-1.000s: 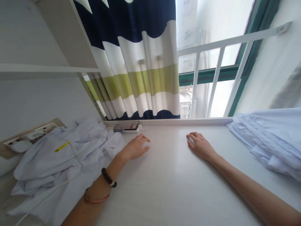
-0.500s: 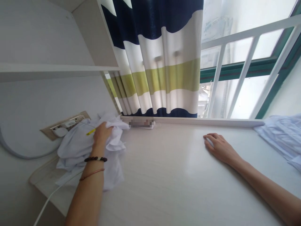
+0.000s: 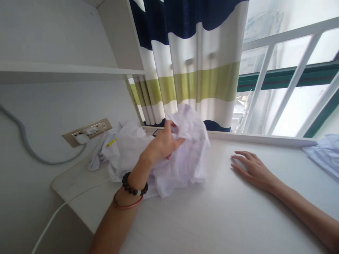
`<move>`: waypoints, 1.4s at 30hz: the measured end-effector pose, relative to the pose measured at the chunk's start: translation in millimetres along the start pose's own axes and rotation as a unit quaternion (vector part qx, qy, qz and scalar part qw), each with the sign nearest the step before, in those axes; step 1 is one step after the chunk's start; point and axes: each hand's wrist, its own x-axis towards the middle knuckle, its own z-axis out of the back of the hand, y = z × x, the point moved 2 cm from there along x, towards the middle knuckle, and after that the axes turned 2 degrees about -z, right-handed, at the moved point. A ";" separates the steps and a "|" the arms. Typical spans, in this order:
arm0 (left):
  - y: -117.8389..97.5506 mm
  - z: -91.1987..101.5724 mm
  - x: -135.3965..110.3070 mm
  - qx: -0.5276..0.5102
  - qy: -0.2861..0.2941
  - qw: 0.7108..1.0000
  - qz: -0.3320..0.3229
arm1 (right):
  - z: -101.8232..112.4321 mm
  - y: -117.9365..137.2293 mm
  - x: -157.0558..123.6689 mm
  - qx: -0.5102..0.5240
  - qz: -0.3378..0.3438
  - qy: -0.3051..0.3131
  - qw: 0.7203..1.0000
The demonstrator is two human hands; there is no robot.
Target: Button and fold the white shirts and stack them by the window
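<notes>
A crumpled white cloth garment (image 3: pixel 188 148) hangs from my left hand (image 3: pixel 164 141), whose fingers are closed on its fabric. Its lower folds trail on the white tabletop (image 3: pixel 217 215). More white fabric (image 3: pixel 127 141) lies bunched behind my wrist, near the wall; I cannot tell whether it is the same piece. A small yellow strip (image 3: pixel 111 142) rests on that bunched fabric. On the right side of the tabletop, my right hand (image 3: pixel 250 167) lies with its fingers apart and nothing in it.
A wall socket (image 3: pixel 87 132) with a plugged-in white adapter is at the left, and a white cable (image 3: pixel 69 201) runs over the table edge. Folded pale blue-white cloth (image 3: pixel 325 151) lies at the far right. A striped curtain (image 3: pixel 201 77) and window bars (image 3: pixel 280 88) stand behind.
My left hand has moved right, pulling the white garment from the wall side over the tabletop and lifting part of it. My right hand's fingers have spread a little. The view has shifted slightly left.
</notes>
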 end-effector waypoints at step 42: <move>38.8 -50.1 30.6 0.140 0.391 0.906 -0.080 | 59.3 42.3 9.4 -0.067 -0.055 0.187 0.978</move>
